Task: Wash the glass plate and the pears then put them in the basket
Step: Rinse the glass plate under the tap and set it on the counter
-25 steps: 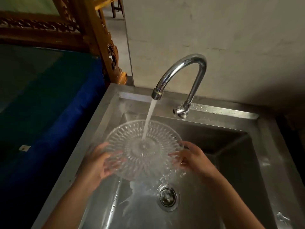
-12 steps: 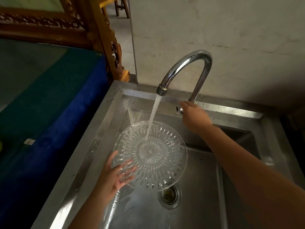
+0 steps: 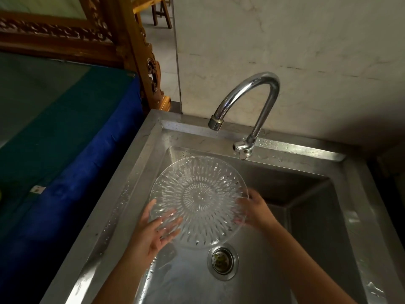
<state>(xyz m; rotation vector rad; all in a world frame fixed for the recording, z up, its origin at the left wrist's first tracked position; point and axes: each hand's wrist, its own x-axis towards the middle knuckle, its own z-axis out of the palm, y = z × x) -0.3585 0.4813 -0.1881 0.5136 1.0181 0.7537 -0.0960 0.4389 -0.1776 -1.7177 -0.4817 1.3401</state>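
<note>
A clear cut-glass plate point(image 3: 198, 194) with a star pattern is held over the steel sink point(image 3: 135, 172), below and left of the tap spout. My left hand point(image 3: 153, 233) holds it at the lower left, fingers spread under the glass. My right hand point(image 3: 255, 210) grips its right rim. The chrome tap point(image 3: 247, 91) is off; no water runs. Neither pears nor basket are in view.
The drain point(image 3: 223, 261) lies in the wet sink floor just below the plate. A surface covered in blue and green cloth point(image 3: 65, 137) adjoins the sink on the left. A carved wooden frame point(image 3: 131, 51) stands behind it. A pale wall backs the sink.
My right hand left the tap handle and came back down to the plate's right rim. The water stream has stopped. The plate stays over the sink in my left hand.
</note>
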